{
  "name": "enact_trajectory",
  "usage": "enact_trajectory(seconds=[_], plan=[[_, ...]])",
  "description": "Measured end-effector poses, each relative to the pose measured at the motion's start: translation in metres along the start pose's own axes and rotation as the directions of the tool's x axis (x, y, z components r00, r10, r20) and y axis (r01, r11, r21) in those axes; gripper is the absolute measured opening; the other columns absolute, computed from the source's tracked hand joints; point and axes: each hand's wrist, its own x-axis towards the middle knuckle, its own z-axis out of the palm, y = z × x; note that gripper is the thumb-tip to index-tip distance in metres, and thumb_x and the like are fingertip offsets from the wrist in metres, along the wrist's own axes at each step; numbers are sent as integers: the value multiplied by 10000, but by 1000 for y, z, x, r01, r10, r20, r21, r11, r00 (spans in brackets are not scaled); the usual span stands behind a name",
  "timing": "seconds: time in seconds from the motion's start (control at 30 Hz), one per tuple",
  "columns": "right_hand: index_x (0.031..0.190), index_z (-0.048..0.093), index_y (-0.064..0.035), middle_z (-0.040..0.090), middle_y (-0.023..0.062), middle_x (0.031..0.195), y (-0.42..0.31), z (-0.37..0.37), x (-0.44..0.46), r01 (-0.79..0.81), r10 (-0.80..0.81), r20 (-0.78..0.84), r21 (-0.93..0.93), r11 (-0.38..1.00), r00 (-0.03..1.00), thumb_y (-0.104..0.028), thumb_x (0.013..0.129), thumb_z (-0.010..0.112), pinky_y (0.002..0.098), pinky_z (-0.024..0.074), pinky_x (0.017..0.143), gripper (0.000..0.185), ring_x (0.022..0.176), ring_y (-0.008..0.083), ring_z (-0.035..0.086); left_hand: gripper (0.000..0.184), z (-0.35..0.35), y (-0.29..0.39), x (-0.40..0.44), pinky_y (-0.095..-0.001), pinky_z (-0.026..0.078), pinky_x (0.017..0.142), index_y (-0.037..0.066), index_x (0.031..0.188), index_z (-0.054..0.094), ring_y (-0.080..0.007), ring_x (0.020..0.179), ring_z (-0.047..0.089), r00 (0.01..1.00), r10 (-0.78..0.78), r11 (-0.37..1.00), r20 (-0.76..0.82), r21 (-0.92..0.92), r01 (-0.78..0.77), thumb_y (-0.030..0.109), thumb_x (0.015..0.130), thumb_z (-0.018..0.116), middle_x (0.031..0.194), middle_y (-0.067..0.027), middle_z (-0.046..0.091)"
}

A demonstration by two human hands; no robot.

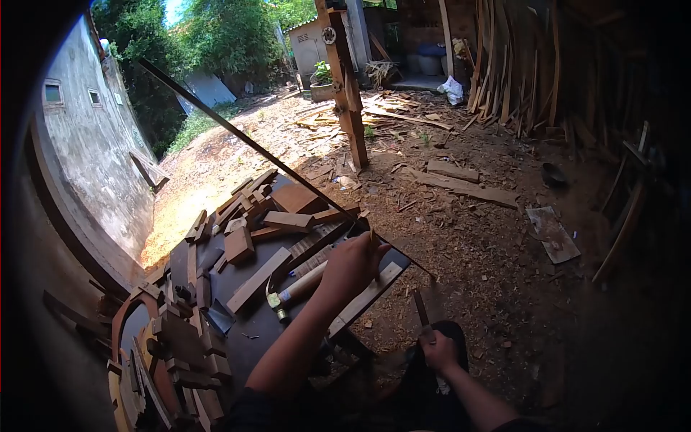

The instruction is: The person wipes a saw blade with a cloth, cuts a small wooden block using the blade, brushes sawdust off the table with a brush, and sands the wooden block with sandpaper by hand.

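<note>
My left hand [353, 265] is closed above the right edge of the dark worktable [248, 353], its fingertips turned away from me. What it grips, if anything, is hidden. A long, thin dark bar [237, 129] slants past just beyond its fingers. Under my left wrist lies a claw hammer [302, 283] with a pale handle, beside a wooden board [259, 279]. Lower right, near my knee, my right hand [439, 351] is wrapped round a narrow, flat tool that looks like a chisel [421, 308], its blade pointing up and away.
Wood offcuts [240, 245] crowd the table's far side, and more pieces [183, 342] pile up at left. A wooden post [345, 93] stands beyond the table. Planks [468, 189] lie on the shavings-covered ground. Long strips [507, 65] lean at the back right.
</note>
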Motion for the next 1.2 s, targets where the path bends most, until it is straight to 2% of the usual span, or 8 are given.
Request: enact_trajectory(seconds=[0.17, 0.27, 0.37, 0.57, 0.77, 1.03, 1.13, 1.2], plan=[[1013, 724, -69, 743, 218, 918, 3, 1, 1, 25, -25, -6, 9, 1000, 1000, -465, 942, 680, 515, 561, 796, 404, 953, 446, 714, 227, 18, -4, 19, -387, 552, 733, 0, 975, 683, -300, 818, 742, 996, 85, 975, 17, -209, -80, 224, 1002, 711, 883, -168, 746], [1014, 724, -72, 743, 219, 926, 9, 5, 4, 31, -31, -20, -3, 1000, 999, -464, 943, 680, 516, 561, 800, 400, 962, 445, 712, 219, 11, 16, 14, -387, 554, 744, -4, 1001, 698, -287, 844, 749, 993, -64, 933, 100, -348, 96, 214, 1013, 697, 905, -160, 758], [1009, 722, -72, 741, 222, 925, 7, 2, 2, 17, -16, -10, 7, 1000, 1000, -463, 943, 681, 519, 560, 799, 399, 967, 444, 709, 226, 21, 1, 12, -399, 556, 754, -3, 1018, 711, -310, 846, 748, 998, 57, 962, -32, -265, -63, 220, 1023, 677, 904, -164, 757], [964, 693, -72, 739, 213, 890, 8, 3, 3, 26, -26, -13, 2, 1000, 1000, -439, 945, 677, 531, 555, 794, 368, 928, 447, 713, 230, 11, -7, -2, -425, 557, 760, 21, 1083, 719, -351, 840, 740, 998, -69, 985, -6, -157, 67, 228, 1044, 627, 880, -170, 744], [970, 699, -80, 747, 194, 897, 3, 0, 0, 32, -31, -24, 21, 999, 999, -446, 950, 678, 518, 560, 793, 367, 925, 431, 720, 283, -2, -4, -20, -513, 529, 746, -26, 979, 675, -445, 840, 695, 993, -95, 985, -72, -148, 83, 244, 1042, 618, 844, -237, 703], [951, 696, -68, 748, 189, 885, 3, -1, 0, 32, -32, -17, 25, 999, 999, -448, 960, 671, 508, 564, 784, 381, 916, 425, 724, 340, -58, 6, -55, -558, 554, 768, -47, 962, 649, -464, 815, 702, 932, -362, 853, -22, 395, 340, 280, 1027, 580, 808, -268, 703], [979, 712, -52, 736, 224, 889, 4, 0, 0, 34, -34, -1, 37, 999, 999, -467, 961, 669, 518, 556, 760, 417, 925, 450, 713, 351, -70, 9, -62, -566, 556, 769, -51, 968, 641, -471, 801, 699, 892, -448, 793, 57, 486, 367, 289, 1025, 572, 805, -280, 698], [989, 717, -51, 739, 221, 893, 3, 0, 0, 28, -28, 6, 32, 999, 1000, -452, 958, 674, 514, 557, 765, 405, 927, 446, 715, 333, -68, 10, -59, -553, 554, 759, -43, 961, 640, -468, 799, 700, 924, -376, 845, 67, 434, 313, 279, 1028, 585, 798, -261, 700]])
